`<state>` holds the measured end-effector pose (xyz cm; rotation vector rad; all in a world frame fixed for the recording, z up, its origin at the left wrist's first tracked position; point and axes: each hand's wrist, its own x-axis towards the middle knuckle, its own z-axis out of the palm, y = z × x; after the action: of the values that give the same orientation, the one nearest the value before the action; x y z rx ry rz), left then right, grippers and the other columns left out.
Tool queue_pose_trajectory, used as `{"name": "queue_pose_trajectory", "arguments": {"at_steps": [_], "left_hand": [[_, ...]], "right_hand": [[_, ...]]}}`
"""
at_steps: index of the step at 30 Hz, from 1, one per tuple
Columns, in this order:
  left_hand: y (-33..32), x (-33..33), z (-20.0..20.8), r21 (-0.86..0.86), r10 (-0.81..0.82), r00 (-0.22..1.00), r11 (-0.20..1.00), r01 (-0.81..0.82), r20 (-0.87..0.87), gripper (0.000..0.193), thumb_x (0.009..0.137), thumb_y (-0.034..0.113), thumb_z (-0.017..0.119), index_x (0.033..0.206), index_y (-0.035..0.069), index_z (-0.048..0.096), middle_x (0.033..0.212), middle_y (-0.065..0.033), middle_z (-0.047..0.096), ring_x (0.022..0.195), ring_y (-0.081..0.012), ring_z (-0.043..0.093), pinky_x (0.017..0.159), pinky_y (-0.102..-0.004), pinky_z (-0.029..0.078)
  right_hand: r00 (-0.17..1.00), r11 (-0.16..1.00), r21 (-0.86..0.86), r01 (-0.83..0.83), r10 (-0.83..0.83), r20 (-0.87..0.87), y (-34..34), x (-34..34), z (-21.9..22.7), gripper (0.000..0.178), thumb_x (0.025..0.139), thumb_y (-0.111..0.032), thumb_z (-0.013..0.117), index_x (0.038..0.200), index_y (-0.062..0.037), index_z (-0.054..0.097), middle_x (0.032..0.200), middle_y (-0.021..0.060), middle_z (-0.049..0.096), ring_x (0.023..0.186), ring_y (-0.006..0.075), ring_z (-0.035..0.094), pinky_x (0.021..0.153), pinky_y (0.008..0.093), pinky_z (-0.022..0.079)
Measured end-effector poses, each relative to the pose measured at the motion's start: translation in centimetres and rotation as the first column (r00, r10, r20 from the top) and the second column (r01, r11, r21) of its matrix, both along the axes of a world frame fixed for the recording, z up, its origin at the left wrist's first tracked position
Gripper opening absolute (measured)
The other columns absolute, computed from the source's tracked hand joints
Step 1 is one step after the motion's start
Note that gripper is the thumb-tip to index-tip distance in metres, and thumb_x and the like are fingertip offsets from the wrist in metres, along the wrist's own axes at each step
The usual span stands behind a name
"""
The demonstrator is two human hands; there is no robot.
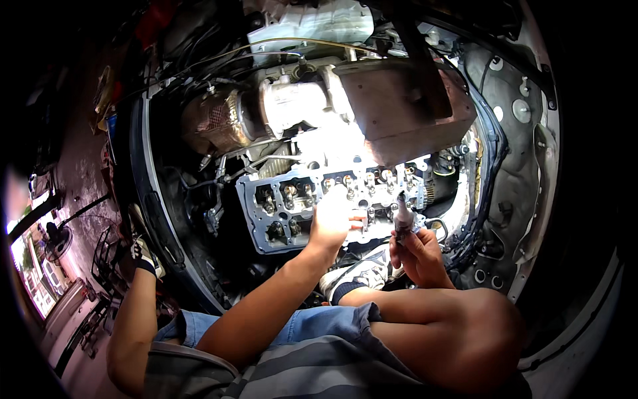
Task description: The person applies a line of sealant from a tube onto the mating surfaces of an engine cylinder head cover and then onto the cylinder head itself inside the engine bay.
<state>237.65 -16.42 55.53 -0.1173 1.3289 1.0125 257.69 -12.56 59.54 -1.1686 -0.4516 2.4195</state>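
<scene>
My left hand (332, 219) reaches over the middle of a bare engine cylinder head (269, 249), its fingers apart and pointing right. Strong glare washes out much of this hand, and I see nothing held in it. Just right of it, my right hand (422, 256) is closed around a small bottle-like tube (403, 218) with a pale tapered top and a dark tip. The tube stands upright, tip up, in front of the right part of the cylinder head. Valve parts (290, 193) sit in rows in the head's openings.
Beyond the head lie a brown metal heat shield (405, 100) and a rusty exhaust part (216, 123). A wiring harness (495, 149) runs down the right side. My patterned shoe (365, 269) rests near the head's front edge. A bay rail (156, 186) borders the left.
</scene>
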Motion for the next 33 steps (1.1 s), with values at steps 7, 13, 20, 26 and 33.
{"name": "queue_pose_trajectory", "arguments": {"at_steps": [7,13,20,26,33], "left_hand": [[0.3,-1.2,-4.5,0.068,-0.129,0.991,0.989,0.131,-0.040,0.011,0.087,-0.005,0.048,0.095,-0.004,0.056,0.081,-0.0152,0.064,0.063,-0.0197,0.065,0.054,-0.0268,0.054],[2.2,-1.1,-6.0,0.099,-0.541,0.785,0.801,0.590,-0.302,0.003,0.085,-0.003,0.056,0.087,-0.004,0.057,0.080,-0.0149,0.064,0.064,-0.0214,0.066,0.054,-0.0295,0.057],[3.4,-0.6,-4.6,-0.201,-0.241,0.970,0.952,0.230,-0.032,0.014,0.093,0.006,0.041,0.089,0.000,0.053,0.086,-0.0138,0.064,0.077,-0.0240,0.068,0.057,-0.0310,0.055],[2.0,0.9,-2.8,-0.106,0.050,0.979,0.992,-0.072,-0.199,0.021,0.094,0.005,0.039,0.108,-0.003,0.052,0.092,-0.0110,0.061,0.078,-0.0191,0.065,0.060,-0.0257,0.052],[-0.9,1.3,-0.2,0.026,0.156,0.927,0.987,-0.156,-0.341,0.046,0.084,-0.008,0.038,0.130,-0.010,0.040,0.106,-0.0157,0.060,0.085,-0.0195,0.063,0.066,-0.0232,0.051]], "right_hand": [[1.000,0.995,-0.098,0.012,-0.014,-0.019,-1.3,1.5,0.7,0.042,0.089,-0.029,0.060,0.106,0.0081,0.052,0.080,0.0146,0.060,0.062,0.0187,0.056,0.053,0.0287,0.044],[0.996,0.987,-0.157,0.038,-0.051,-0.077,-1.4,2.3,0.3,0.032,0.091,-0.023,0.058,0.101,0.0071,0.054,0.083,0.0136,0.060,0.065,0.0163,0.055,0.056,0.0280,0.043],[0.989,0.985,-0.160,0.058,-0.079,-0.127,-1.8,2.8,-0.6,0.033,0.091,-0.025,0.058,0.101,0.0059,0.054,0.084,0.0135,0.061,0.067,0.0161,0.056,0.055,0.0271,0.042],[0.981,0.984,-0.171,0.053,-0.083,-0.174,-1.8,2.4,-0.7,0.035,0.091,-0.026,0.058,0.103,0.0062,0.053,0.084,0.0134,0.061,0.066,0.0164,0.056,0.056,0.0278,0.043],[0.989,0.989,-0.144,0.045,-0.065,-0.136,-1.9,2.9,-1.2,0.041,0.091,-0.028,0.058,0.108,0.0081,0.052,0.083,0.0141,0.061,0.066,0.0171,0.056,0.056,0.0277,0.043]]}}
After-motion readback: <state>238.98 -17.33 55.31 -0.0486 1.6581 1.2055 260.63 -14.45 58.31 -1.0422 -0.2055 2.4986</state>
